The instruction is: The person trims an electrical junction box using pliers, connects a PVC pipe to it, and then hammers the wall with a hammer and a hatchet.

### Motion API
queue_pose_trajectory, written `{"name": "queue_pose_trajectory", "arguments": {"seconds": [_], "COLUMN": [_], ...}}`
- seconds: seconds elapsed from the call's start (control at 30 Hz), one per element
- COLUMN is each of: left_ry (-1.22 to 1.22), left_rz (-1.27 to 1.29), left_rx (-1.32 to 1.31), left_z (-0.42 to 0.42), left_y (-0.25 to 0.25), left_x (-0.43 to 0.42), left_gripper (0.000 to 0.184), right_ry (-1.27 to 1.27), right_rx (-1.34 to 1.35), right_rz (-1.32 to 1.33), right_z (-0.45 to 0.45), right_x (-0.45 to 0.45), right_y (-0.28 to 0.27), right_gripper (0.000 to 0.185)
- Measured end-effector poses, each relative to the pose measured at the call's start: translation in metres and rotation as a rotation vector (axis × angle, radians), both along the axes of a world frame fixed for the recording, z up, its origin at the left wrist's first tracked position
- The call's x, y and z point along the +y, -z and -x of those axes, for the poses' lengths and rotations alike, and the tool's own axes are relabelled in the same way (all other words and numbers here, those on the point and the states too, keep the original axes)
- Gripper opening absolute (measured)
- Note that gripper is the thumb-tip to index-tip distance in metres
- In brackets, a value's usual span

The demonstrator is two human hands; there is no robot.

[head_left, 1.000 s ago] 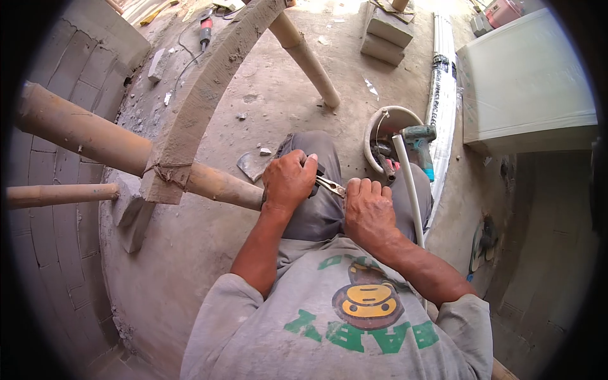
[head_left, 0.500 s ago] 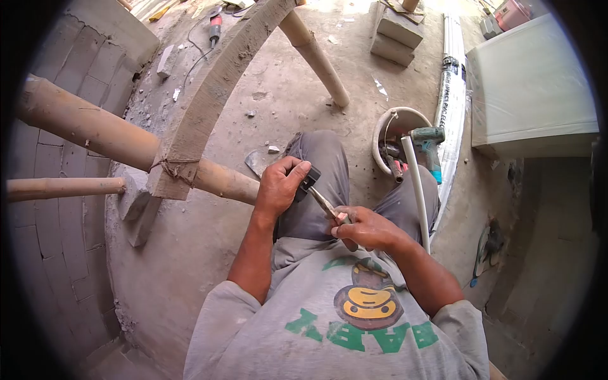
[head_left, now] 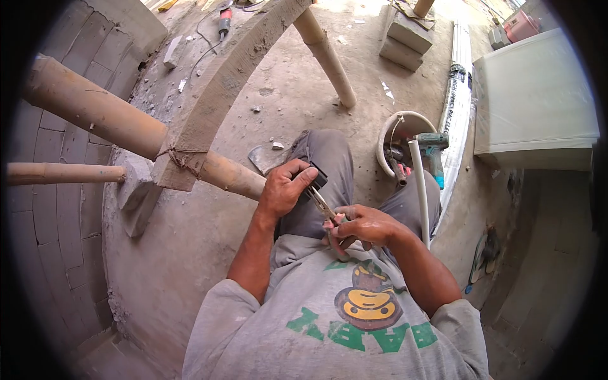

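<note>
My left hand (head_left: 286,189) is closed around a small black box-like part (head_left: 320,178), thumb on top, above my left thigh. In my right hand (head_left: 367,226) is a pair of pliers (head_left: 325,208) with reddish grips, its handles spread a little. The slim metal jaws reach up to the underside of the black part; whether they grip anything there is too small to tell. A white pipe (head_left: 419,190) leans upright beside my right knee, close to my right forearm.
A bucket (head_left: 384,142) of tools stands beyond my right knee, with a teal cordless drill (head_left: 432,152) at its rim. Bamboo poles (head_left: 101,107) and a curved timber (head_left: 218,95) cross at left. Wrapped white pipes (head_left: 453,120) lie along the right. A red-black power tool (head_left: 225,22) lies far off.
The pliers' handles have spread apart and the jaws now meet the black part at a steeper angle. My left hand has turned the part slightly. The whole view has shifted a little.
</note>
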State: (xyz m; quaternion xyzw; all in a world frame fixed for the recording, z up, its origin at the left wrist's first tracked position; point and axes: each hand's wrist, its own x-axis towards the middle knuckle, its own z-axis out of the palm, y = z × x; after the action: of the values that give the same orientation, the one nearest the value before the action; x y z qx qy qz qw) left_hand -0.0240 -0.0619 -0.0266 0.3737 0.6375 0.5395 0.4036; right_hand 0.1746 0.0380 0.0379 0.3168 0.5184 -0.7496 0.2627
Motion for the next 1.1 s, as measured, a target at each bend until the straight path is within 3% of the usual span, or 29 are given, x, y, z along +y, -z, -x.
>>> {"name": "queue_pose_trajectory", "arguments": {"seconds": [0.13,0.43,0.73,0.93,1.03,1.1], "left_ry": [-0.001,0.026,0.053,0.026,0.024,0.027], "left_rz": [-0.010,0.034,-0.027,-0.045,-0.041,-0.064], "left_rx": [0.012,-0.037,-0.169,-0.233,-0.235,-0.254], "left_z": [0.003,0.008,0.014,0.012,0.012,0.011], "left_y": [0.002,0.000,0.002,0.010,0.011,0.013], "left_x": [-0.002,-0.003,-0.006,-0.006,-0.005,-0.005], "left_gripper": [0.027,0.023,0.025,0.024,0.023,0.021], "right_ry": [0.041,0.103,0.201,0.226,0.285,0.328], "right_rx": [0.079,0.160,0.308,0.264,0.205,0.269], "right_rz": [0.108,0.220,0.502,0.594,0.602,0.662], "right_z": [-0.005,-0.006,0.002,0.000,0.000,-0.002], "right_x": [-0.002,-0.003,-0.008,-0.007,-0.013,-0.016], "right_y": [0.036,0.042,0.056,0.059,0.052,0.043], "right_gripper": [0.024,0.022,0.020,0.042,0.045,0.038]}}
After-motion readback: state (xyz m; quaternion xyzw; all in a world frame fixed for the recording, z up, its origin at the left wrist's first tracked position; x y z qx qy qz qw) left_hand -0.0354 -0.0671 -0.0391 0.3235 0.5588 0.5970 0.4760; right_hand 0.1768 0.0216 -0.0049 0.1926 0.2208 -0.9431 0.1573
